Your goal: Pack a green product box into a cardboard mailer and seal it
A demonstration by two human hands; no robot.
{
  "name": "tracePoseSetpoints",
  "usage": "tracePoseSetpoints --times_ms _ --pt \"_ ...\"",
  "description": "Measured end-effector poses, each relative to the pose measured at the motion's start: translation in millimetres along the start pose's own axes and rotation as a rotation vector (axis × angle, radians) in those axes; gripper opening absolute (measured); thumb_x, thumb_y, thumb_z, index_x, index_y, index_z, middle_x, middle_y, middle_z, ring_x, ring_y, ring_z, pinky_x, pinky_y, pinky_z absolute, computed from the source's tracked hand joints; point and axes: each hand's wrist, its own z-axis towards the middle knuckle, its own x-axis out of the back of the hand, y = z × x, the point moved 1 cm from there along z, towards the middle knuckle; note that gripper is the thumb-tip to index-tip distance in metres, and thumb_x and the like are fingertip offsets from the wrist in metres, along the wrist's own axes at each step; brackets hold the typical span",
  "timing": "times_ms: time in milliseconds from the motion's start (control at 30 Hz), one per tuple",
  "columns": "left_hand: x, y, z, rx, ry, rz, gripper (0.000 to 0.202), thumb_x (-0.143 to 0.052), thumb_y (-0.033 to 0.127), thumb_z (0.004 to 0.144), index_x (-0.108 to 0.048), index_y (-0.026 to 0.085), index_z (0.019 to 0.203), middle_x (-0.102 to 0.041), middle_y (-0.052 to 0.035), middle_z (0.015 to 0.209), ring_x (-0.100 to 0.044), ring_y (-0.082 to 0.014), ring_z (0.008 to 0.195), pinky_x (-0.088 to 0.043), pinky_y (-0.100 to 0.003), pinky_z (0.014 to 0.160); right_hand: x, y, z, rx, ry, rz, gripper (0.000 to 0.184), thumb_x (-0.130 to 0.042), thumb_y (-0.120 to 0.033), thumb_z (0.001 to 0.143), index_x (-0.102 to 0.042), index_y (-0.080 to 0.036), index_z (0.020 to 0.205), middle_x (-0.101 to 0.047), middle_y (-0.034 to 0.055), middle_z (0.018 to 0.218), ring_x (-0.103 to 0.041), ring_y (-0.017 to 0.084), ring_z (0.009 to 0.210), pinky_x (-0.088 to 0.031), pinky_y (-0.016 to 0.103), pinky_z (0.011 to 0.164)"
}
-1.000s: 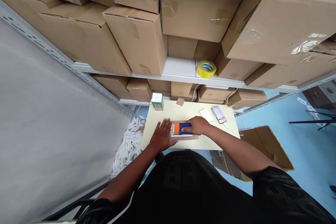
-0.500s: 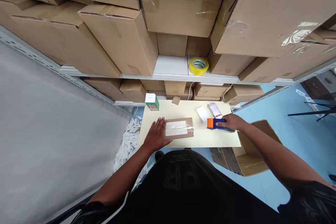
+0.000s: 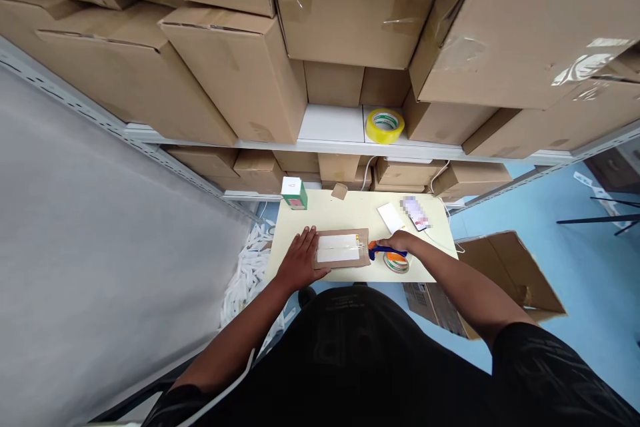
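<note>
A flat cardboard parcel (image 3: pixel 365 235) lies on the cream table, with a white label (image 3: pixel 337 248) on top and clear tape running along it. My left hand (image 3: pixel 300 260) rests flat over the parcel's left end, fingers spread. Wrapped round the handle of a blue and orange tape dispenser (image 3: pixel 390 249), my right hand (image 3: pixel 401 240) holds it at the parcel's right edge. The dispenser's tape roll shows below the handle.
A green and white box (image 3: pixel 295 193), a cardboard scrap (image 3: pixel 339 191), a white card (image 3: pixel 391 218) and a phone (image 3: pixel 415 213) lie on the table (image 3: pixel 305 217). Yellow tape (image 3: pixel 385 126) sits on the shelf among cartons. An open carton (image 3: pixel 520 267) stands right, on the floor.
My right hand has brought the tape dispenser left to the parcel's right edge and turned it. My left hand stays on the parcel.
</note>
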Motion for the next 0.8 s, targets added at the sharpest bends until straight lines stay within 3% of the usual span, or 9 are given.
tracePoseSetpoints --times_ms 67,233,300,400,467,567,667,800 --pt "-0.9 -1 0 -0.005 0.005 -0.007 0.109 -0.067 0.07 0.081 -0.028 0.008 0.162 -0.023 -0.0224 0.169 -0.016 -0.0392 0.159 -0.016 -0.057 0.128 -3 5 -2 -0.063 -0.047 -0.08 0.063 -0.07 -0.082 0.066 -0.072 -0.019 0.067 -0.072 0.0102 0.069 -0.07 0.028 0.069 -0.051 0.037 0.067" --pt "-0.5 -4 0 -0.014 0.017 -0.022 0.111 -0.067 0.071 0.08 -0.028 0.006 0.162 -0.023 -0.0237 0.169 -0.016 -0.0402 0.158 -0.017 -0.058 0.128 -22 26 -20 -0.179 0.015 -0.235 0.057 -0.074 -0.069 0.07 -0.073 -0.013 0.079 -0.077 0.0194 0.093 -0.073 0.033 0.088 -0.05 0.036 0.073" --pt "0.9 -5 -2 -0.027 0.011 -0.053 0.111 -0.066 0.072 0.081 -0.027 0.007 0.162 -0.022 -0.0234 0.169 -0.015 -0.0409 0.158 -0.017 -0.059 0.127 -33 41 -31 -0.146 0.033 -0.203 0.061 -0.058 -0.072 0.083 -0.073 -0.013 0.082 -0.077 0.0208 0.1 -0.073 0.032 0.09 -0.049 0.036 0.072" --pt "3.4 -3 -6 -0.042 0.015 -0.149 0.09 -0.057 0.061 0.094 -0.027 0.012 0.163 -0.021 -0.0192 0.171 -0.011 -0.0387 0.159 -0.018 -0.059 0.127 -51 63 -45 -0.103 0.206 -0.157 0.06 -0.035 -0.061 0.099 -0.072 -0.015 0.094 -0.076 0.0181 0.102 -0.072 0.028 0.09 -0.047 0.034 0.073" --pt "4.1 1 -8 -0.014 0.057 -0.257 0.07 -0.046 0.046 0.102 -0.026 0.018 0.164 -0.02 -0.015 0.172 -0.011 -0.0338 0.16 -0.021 -0.057 0.127 -64 71 -49 -0.073 0.322 -0.238 0.048 -0.037 -0.049 0.102 -0.07 -0.015 0.105 -0.076 0.0162 0.102 -0.071 0.028 0.093 -0.046 0.035 0.078" --pt "1.5 4 -9 0.096 0.168 -0.419 0.062 -0.041 0.034 0.105 -0.026 0.023 0.164 -0.02 -0.0122 0.172 -0.016 -0.0287 0.16 -0.024 -0.055 0.128 -83 72 -47 -0.014 0.408 -0.379 0.037 -0.043 -0.038 0.101 -0.067 -0.013 0.115 -0.074 0.0172 0.111 -0.068 0.029 0.103 -0.043 0.039 0.089" --pt "-4.7 -1 -9 0.302 0.238 -0.502 0.071 -0.053 0.041 0.099 -0.028 0.02 0.162 -0.025 -0.0157 0.17 -0.022 -0.0305 0.158 -0.024 -0.056 0.127 -95 67 -42 -0.04 0.396 -0.396 0.034 -0.045 -0.034 0.101 -0.068 -0.014 0.116 -0.072 0.0186 0.114 -0.066 0.03 0.108 -0.041 0.042 0.095" --pt "-11.2 -17 -10 0.64 0.172 -0.675 0.071 -0.053 0.057 0.095 -0.046 0.016 0.152 -0.046 -0.0196 0.158 -0.041 -0.0336 0.149 -0.032 -0.055 0.123 -96 57 -46 -0.038 0.495 -0.196 0.042 -0.045 -0.043 0.1 -0.065 -0.018 0.127 -0.065 0.0199 0.133 -0.055 0.036 0.128 -0.041 0.049 0.102"
